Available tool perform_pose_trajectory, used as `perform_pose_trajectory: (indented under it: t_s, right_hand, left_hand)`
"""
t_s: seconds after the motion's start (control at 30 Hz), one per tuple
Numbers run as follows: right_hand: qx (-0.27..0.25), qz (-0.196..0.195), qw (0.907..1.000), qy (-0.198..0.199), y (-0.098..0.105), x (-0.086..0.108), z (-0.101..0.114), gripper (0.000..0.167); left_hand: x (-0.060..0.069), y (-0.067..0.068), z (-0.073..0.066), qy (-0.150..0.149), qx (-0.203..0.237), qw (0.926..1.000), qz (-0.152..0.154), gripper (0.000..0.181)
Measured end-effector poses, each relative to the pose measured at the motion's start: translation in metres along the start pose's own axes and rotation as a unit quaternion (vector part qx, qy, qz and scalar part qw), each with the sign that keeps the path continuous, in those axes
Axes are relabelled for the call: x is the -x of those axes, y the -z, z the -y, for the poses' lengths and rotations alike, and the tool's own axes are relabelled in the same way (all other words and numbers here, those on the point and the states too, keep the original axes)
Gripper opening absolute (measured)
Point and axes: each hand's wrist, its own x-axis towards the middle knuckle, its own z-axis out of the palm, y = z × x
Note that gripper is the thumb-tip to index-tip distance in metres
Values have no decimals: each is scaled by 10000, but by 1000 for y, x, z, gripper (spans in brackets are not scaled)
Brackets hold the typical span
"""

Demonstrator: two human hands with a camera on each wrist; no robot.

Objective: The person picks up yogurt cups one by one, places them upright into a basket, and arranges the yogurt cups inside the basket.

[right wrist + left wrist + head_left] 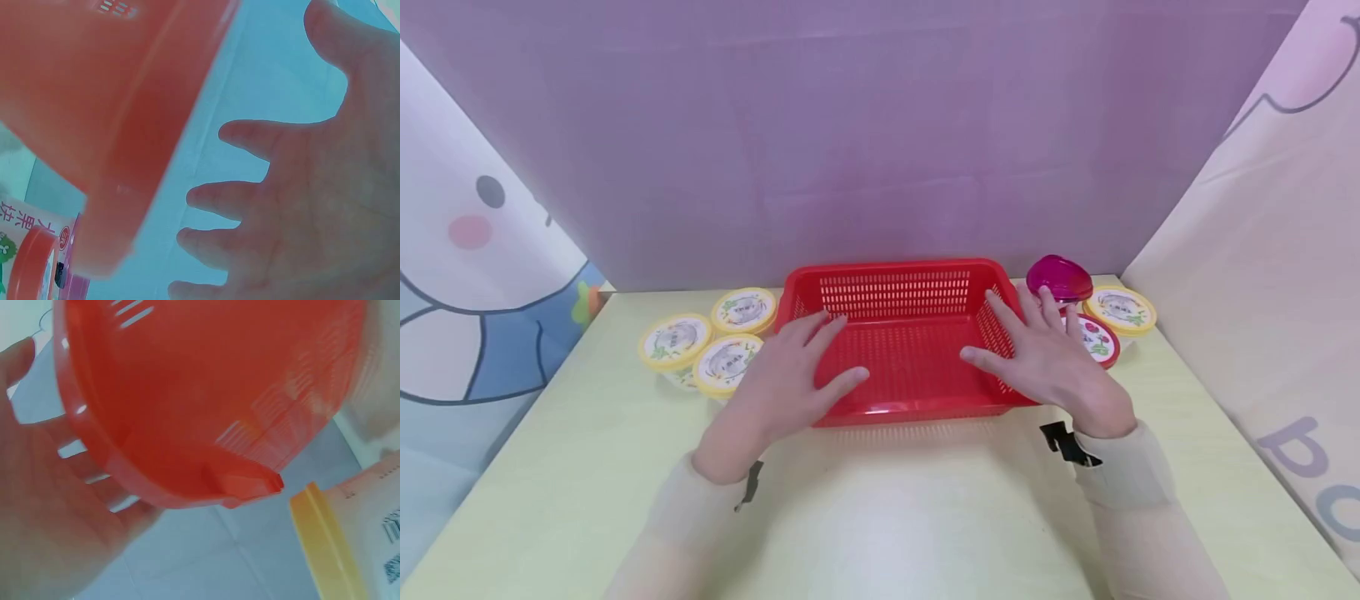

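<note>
A red plastic basket [895, 408] with slotted walls stands at the back of the table. My left hand [775, 387] is over its left front corner, fingers spread and nearly straight; in the left wrist view the fingers pass behind the basket rim [106, 447], and I cannot tell if they touch it. My right hand [1048, 358] hovers by the basket's right end with spread fingers. In the right wrist view a gap shows between the right fingertips [234, 132] and the basket wall [144, 156]. Neither hand holds anything.
Three yellow-lidded tubs [676, 340] cluster left of the basket. To its right are a magenta container [1060, 277], a red-lidded tub [1101, 340] partly behind my right hand, and another yellow-lidded tub [1120, 309]. A purple cloth wall [880, 142] closes off the back.
</note>
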Motion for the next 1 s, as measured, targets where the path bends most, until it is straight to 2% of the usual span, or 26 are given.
perform_pose_trajectory:
  t_s: [0.2,0.37,0.43,0.67,0.87,1.0]
  right_hand:
    - [-38,-21,10000,-1,2,-1,-2,99]
    - [-63,-26,10000,-43,2,-2,-3,99]
    - [-42,-41,10000,-50,1,-2,-3,99]
    - [-97,-120,9999,-32,-1,-5,-6,98]
    - [-178,-270,9995,-12,-3,-8,-8,98]
    - [-128,-370,9992,22,-5,-11,-12,96]
  left_hand:
    - [3,-5,-1,-810,-202,9962,-264,75]
    - [4,-11,1,-1612,-613,9840,-449,68]
    - [6,-15,1,-1816,-719,9794,-519,65]
    - [12,-23,2,-2175,-877,9708,-512,56]
    - [16,-28,6,-2553,-1016,9583,-791,45]
    - [19,-33,10,-2684,-1127,9514,-1002,40]
